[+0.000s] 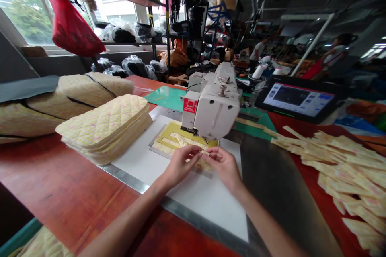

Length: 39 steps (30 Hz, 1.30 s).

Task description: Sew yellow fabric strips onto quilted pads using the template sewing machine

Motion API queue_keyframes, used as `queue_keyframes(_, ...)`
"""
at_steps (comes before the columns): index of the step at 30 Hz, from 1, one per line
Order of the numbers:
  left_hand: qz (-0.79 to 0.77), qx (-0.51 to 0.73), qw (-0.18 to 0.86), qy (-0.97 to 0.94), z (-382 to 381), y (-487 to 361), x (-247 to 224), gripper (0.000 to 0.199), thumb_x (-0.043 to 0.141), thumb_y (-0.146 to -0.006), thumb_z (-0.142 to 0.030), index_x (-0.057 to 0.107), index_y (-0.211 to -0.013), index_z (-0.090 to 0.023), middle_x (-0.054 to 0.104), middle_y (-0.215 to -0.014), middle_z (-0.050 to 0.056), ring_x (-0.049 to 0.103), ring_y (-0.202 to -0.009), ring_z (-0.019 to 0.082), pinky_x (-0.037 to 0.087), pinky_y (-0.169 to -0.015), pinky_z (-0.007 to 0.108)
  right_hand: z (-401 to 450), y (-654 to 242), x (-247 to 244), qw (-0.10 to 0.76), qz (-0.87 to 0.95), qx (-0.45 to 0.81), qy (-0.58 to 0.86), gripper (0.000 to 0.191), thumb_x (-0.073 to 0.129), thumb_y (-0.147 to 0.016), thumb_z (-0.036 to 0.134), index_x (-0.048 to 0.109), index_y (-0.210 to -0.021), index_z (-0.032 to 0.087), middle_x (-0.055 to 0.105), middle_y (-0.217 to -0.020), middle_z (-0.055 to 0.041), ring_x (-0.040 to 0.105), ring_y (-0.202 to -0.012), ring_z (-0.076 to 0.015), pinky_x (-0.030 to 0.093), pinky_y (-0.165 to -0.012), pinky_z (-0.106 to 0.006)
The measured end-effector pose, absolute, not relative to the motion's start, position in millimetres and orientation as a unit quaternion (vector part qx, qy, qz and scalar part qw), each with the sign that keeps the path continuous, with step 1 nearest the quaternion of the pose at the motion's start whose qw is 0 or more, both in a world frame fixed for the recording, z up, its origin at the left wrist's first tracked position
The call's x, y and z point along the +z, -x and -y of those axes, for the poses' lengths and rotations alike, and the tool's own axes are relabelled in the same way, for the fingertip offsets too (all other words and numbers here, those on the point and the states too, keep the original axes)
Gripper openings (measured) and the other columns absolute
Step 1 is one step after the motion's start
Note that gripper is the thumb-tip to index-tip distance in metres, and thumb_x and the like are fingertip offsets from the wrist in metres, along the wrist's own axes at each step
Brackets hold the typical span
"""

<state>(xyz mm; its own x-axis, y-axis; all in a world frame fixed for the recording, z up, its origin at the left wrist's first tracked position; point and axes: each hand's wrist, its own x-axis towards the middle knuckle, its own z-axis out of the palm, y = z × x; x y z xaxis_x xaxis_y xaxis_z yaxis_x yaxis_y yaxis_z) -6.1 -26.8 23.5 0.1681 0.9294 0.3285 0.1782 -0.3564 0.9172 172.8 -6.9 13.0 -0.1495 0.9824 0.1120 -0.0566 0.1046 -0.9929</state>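
A red-brown tabletop [51, 176] carries a white industrial sewing machine [211, 108], a loose heap of cut pale-yellow strips [340, 168] at right, and a thick stack of soft, diamond-quilted pads [104, 128] at left. On a smooth white board [205, 209], a flat yellow frame-shaped template [187, 130] lies under the machine head, its near edge hidden by the hands. The left hand [179, 164] and right hand [221, 166] both pinch a narrow pale fabric strip [205, 152] above it, its ends hard to make out.

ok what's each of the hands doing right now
Left hand: closed, pinching a pale yellow fabric strip.
Right hand: closed, pinching the same strip.
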Motion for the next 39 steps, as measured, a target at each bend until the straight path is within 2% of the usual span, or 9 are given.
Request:
queue_keyframes(4, -0.421, 0.493, 0.411, -0.641, 25.4, 6.2, 22.4, 0.025, 0.067, -0.093, -0.039, 0.068, -0.094, -0.015, 0.069, -0.08, 0.004, 0.065, -0.072, 0.014, 0.053, -0.068, 0.024, 8.3, -173.1, 11.7, 0.49, 0.554, 0.528, 0.417, 0.043, 0.093, -0.065, 0.052, 0.071, -0.083, 0.019, 0.072, -0.071, -0.0018, 0.066, -0.066, -0.0168, 0.053, -0.064, -0.027)
queue_keyframes(9, -0.4, 0.53, 0.465, -0.585, 24.8, 7.5, 31.0, 0.031, 0.073, -0.087, -0.044, 0.067, -0.088, -0.014, 0.065, -0.075, 0.003, 0.059, -0.067, 0.012, 0.046, -0.063, 0.021, 11.7, -169.2, 16.2, 0.495, 0.505, 0.59, 0.39, 0.04, 0.091, -0.069, 0.049, 0.076, -0.091, 0.02, 0.078, -0.088, -0.0053, 0.072, -0.082, -0.0198, 0.058, -0.078, -0.031)
queue_keyframes(12, -0.391, 0.541, 0.476, -0.573, 23.9, 7.7, 33.1, 0.034, 0.076, -0.083, -0.046, 0.068, -0.085, -0.014, 0.064, -0.073, 0.002, 0.056, -0.064, 0.011, 0.043, -0.06, 0.021, 13.7, -166.9, 17.4, 0.51, 0.501, 0.587, 0.38, 0.035, 0.09, -0.07, 0.046, 0.076, -0.09, 0.021, 0.078, -0.089, -0.0048, 0.072, -0.084, -0.0204, 0.058, -0.08, -0.032)
queue_keyframes(15, -0.394, 0.543, 0.48, -0.565, 23.3, 7.3, 33.2, 0.034, 0.078, -0.081, -0.046, 0.068, -0.083, -0.014, 0.063, -0.07, 0.002, 0.053, -0.061, 0.01, 0.042, -0.058, 0.021, 16.3, -165.4, 16.2, 0.528, 0.545, 0.521, 0.39, 0.024, 0.085, -0.077, 0.042, 0.077, -0.087, 0.022, 0.077, -0.086, -0.0046, 0.072, -0.08, -0.0207, 0.057, -0.077, -0.032)
queue_keyframes(20, -0.409, 0.528, 0.497, -0.555, 24.1, 7.0, 35.3, 0.03, 0.079, -0.079, -0.041, 0.068, -0.081, -0.014, 0.065, -0.072, 0.002, 0.057, -0.064, 0.011, 0.045, -0.061, 0.022, 20.7, -166.9, 11.4, 0.545, 0.654, 0.33, 0.408, 0.009, 0.073, -0.089, 0.032, 0.078, -0.088, 0.025, 0.078, -0.089, -0.0044, 0.072, -0.082, -0.0227, 0.056, -0.079, -0.034)
queue_keyframes(23, -0.406, 0.521, 0.499, -0.561, 24.5, 7.5, 34.9, 0.033, 0.079, -0.081, -0.045, 0.069, -0.083, -0.014, 0.066, -0.071, 0.002, 0.059, -0.064, 0.012, 0.047, -0.063, 0.023, 21.7, -168.7, 9.7, 0.549, 0.668, 0.307, 0.398, 0.007, 0.071, -0.09, 0.029, 0.077, -0.088, 0.025, 0.078, -0.089, -0.0045, 0.072, -0.084, -0.0232, 0.057, -0.081, -0.035)
queue_keyframes(28, -0.397, 0.533, 0.461, -0.588, 26.3, 6.3, 32.6, 0.034, 0.08, -0.081, -0.047, 0.068, -0.084, -0.014, 0.069, -0.079, 0.006, 0.063, -0.072, 0.015, 0.053, -0.071, 0.026, 21.7, -171.8, 16.3, 0.54, 0.652, 0.383, 0.37, 0.013, 0.071, -0.091, 0.035, 0.075, -0.091, 0.023, 0.077, -0.094, -0.0072, 0.073, -0.092, -0.0246, 0.059, -0.086, -0.037)
queue_keyframes(32, -0.395, 0.549, 0.41, -0.612, 29.6, 4.4, 36.1, 0.027, 0.077, -0.085, -0.04, 0.066, -0.085, -0.015, 0.067, -0.081, 0.005, 0.063, -0.075, 0.014, 0.054, -0.074, 0.025, 18.2, -175.0, 20.7, 0.51, 0.599, 0.487, 0.379, 0.031, 0.077, -0.085, 0.047, 0.077, -0.1, 0.02, 0.078, -0.102, -0.0094, 0.074, -0.095, -0.0259, 0.06, -0.088, -0.038)
queue_keyframes(39, -0.387, 0.55, 0.422, -0.608, 28.5, 10.3, 41.1, 0.029, 0.08, -0.082, -0.039, 0.065, -0.09, -0.016, 0.066, -0.086, 0.004, 0.064, -0.077, 0.013, 0.055, -0.076, 0.025, 13.2, -170.4, 14.4, 0.499, 0.557, 0.546, 0.378, 0.043, 0.084, -0.074, 0.06, 0.076, -0.086, 0.019, 0.077, -0.087, -0.0055, 0.072, -0.082, -0.0216, 0.06, -0.078, -0.035)
